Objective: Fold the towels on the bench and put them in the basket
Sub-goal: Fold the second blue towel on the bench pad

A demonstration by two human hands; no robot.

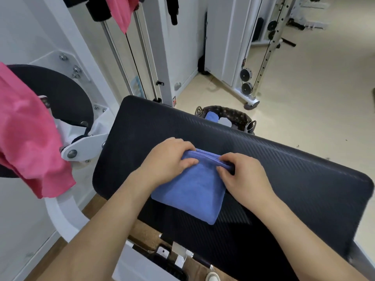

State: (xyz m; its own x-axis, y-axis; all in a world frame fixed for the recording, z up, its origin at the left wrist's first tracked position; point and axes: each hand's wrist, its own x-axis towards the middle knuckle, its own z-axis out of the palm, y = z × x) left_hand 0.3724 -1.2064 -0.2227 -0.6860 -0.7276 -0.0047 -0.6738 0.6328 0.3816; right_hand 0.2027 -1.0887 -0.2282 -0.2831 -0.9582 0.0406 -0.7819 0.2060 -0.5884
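Note:
A blue towel, folded into a small square, lies on the black padded bench. My left hand pinches its far left corner between thumb and fingers. My right hand grips its far right edge, where the layers meet. Behind the bench, a dark patterned basket stands on the floor with a blue towel and a pale grey one inside; the bench hides its lower part.
A pink cloth hangs over a black round pad at the left, and another pink cloth hangs from the white gym machine behind. White cable machines stand at the back. Beige floor spreads to the right of the basket.

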